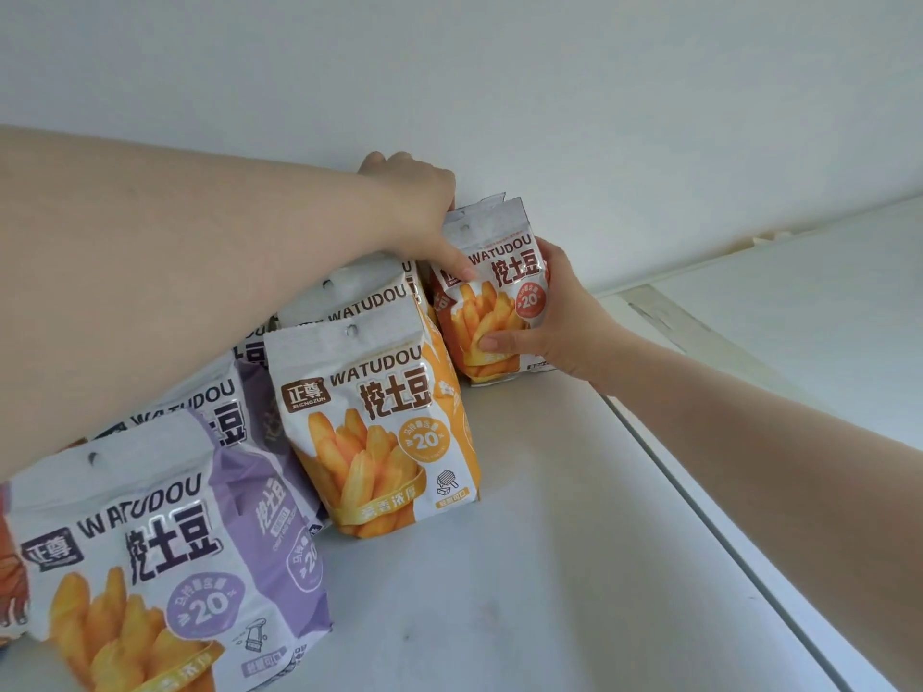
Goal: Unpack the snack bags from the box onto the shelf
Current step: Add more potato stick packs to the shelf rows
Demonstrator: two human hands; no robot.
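A red-orange snack bag [492, 272] stands upright at the back of the white shelf [524, 541], close to the wall. My left hand [414, 207] grips its top left corner, thumb on the front. My right hand [544, 322] holds its right side and lower front, thumb pressed on the fries picture. In front of it stands a yellow snack bag [379, 422], with another like it just behind. At the near left stands a purple snack bag [165, 556], with more purple bags behind it. The box is out of view.
The white wall [499, 82] runs right behind the bags. The shelf's right edge [699, 491] runs diagonally, with a white panel [799, 317] beyond it. An orange-red bag [12, 581] shows at the far left edge.
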